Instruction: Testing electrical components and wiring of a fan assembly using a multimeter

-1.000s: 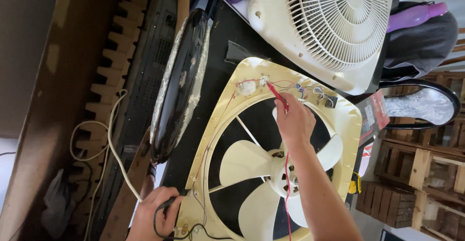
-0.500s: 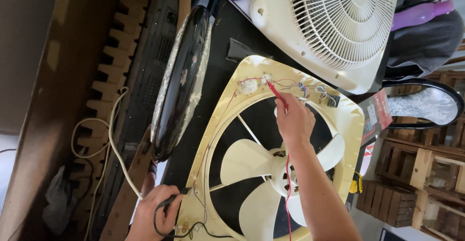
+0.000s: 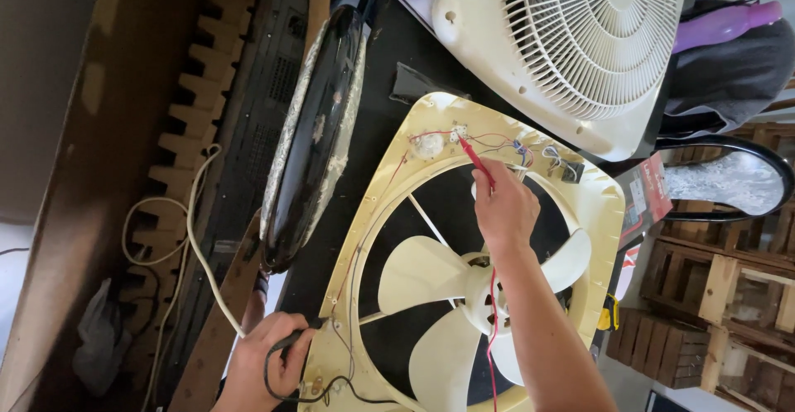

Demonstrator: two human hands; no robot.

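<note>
Here, on a cluttered black bench (image 3: pixel 389 130), the right hand (image 3: pixel 503 209) pinches a red probe (image 3: pixel 476 160); the left hand (image 3: pixel 269 354) grips a black one (image 3: pixel 286 347).

both hands (image 3: pixel 505 209) closed, apart

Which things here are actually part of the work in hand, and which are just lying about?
In use: cream square-framed fan with blades; red probe in right hand; black lead in left hand.

Lying about: white round fan grille; black oval dish; purple plastic bottle; wooden crates.
</note>
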